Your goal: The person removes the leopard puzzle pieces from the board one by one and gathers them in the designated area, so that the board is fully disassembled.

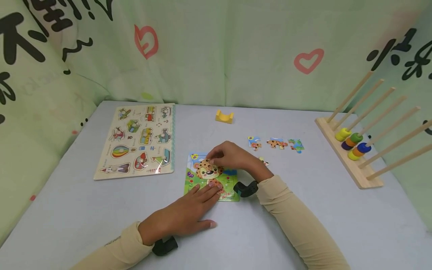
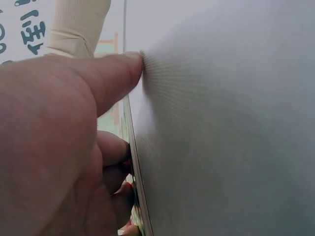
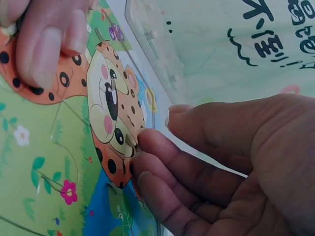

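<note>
A small jigsaw puzzle point(image 1: 199, 180) with a spotted leopard on grass and blue sky lies flat in front of me. My left hand point(image 1: 185, 215) rests its straight fingers on the lower part of the picture, and its thumb presses the tablecloth in the left wrist view. Over the upper edge is my right hand point(image 1: 233, 155). In the right wrist view its bent fingertips point(image 3: 147, 140) touch the leopard's head point(image 3: 110, 108), while the thumb stands apart from them with nothing between. Seams between fitted pieces show across the picture.
Loose puzzle pieces point(image 1: 277, 143) lie right of the puzzle, one partly hidden by my right wrist. A board of vehicle pictures point(image 1: 135, 140) lies left. A yellow curved block point(image 1: 224, 117) sits at the back. On the right stands a wooden peg rack point(image 1: 354, 161) with coloured beads.
</note>
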The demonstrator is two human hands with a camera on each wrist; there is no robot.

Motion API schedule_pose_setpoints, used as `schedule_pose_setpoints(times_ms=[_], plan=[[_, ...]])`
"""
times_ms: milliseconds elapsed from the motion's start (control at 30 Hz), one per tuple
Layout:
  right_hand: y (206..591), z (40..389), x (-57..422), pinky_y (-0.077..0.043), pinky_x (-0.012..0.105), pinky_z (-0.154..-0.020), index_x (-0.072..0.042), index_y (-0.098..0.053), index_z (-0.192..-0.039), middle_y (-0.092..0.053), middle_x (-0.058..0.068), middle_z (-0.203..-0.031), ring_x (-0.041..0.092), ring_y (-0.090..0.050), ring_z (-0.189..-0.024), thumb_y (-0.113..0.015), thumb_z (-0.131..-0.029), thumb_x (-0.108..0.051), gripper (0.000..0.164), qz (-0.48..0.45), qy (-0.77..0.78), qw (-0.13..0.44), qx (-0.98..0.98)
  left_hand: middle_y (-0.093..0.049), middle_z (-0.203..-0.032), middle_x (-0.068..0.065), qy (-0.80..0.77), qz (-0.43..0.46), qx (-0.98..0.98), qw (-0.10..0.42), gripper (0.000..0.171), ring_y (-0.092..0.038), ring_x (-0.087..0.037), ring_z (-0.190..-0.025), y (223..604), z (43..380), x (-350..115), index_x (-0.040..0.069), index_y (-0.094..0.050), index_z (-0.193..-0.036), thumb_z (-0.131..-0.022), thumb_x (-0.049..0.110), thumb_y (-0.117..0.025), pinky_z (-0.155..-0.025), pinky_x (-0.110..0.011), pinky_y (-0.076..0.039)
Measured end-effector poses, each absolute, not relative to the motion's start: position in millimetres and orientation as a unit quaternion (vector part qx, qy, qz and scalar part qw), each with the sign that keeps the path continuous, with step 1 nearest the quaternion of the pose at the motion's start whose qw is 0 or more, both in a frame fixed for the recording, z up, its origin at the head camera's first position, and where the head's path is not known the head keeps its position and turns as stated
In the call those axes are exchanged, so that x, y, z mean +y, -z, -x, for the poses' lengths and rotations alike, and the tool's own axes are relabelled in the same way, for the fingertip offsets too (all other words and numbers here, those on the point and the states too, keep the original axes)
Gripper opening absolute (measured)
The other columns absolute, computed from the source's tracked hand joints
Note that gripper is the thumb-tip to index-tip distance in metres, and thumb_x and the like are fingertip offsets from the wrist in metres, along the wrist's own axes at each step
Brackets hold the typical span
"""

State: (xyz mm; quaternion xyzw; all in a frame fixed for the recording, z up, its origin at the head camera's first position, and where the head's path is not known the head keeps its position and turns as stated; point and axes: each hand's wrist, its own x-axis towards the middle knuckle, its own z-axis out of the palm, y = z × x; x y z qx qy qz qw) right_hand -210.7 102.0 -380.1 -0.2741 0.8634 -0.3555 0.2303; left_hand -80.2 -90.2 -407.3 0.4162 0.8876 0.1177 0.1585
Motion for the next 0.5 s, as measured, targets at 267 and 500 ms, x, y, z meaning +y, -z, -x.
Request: schedule_pose_setpoints(times_ms=[267,500], plan=[[383.5,213.4,103.3,-0.051,0.034,-0.089,-0.003,-0.071,-0.112,-0.07,0.004,-0.11,0.018,-0.064,-0.104,-0.061,-0.096,-0.01,0.021,0.284,0.369,0.238,0.852,-0.005,-0.163,-0.005,-0.096,-0.425,0.885,0.165,0.066,0.001,-0.022,-0.148,408.6,79.2,-91.1,0.004,-0.021,-0.155,-0.103,0.04,-0.044,-0.116,-0.047,-0.01],[387.5,213.7,103.7,-0.052,0.032,-0.086,-0.001,-0.069,-0.114,-0.069,0.006,-0.108,0.018,-0.064,-0.101,-0.061,-0.096,-0.007,0.021,0.281,0.406,0.247,0.834,-0.002,-0.163,-0.006,-0.077,-0.437,0.884,0.149,0.067,0.0,-0.028,-0.147,409.3,78.0,-92.7,0.002,-0.019,-0.155,-0.104,0.04,-0.042,-0.117,-0.044,-0.011]])
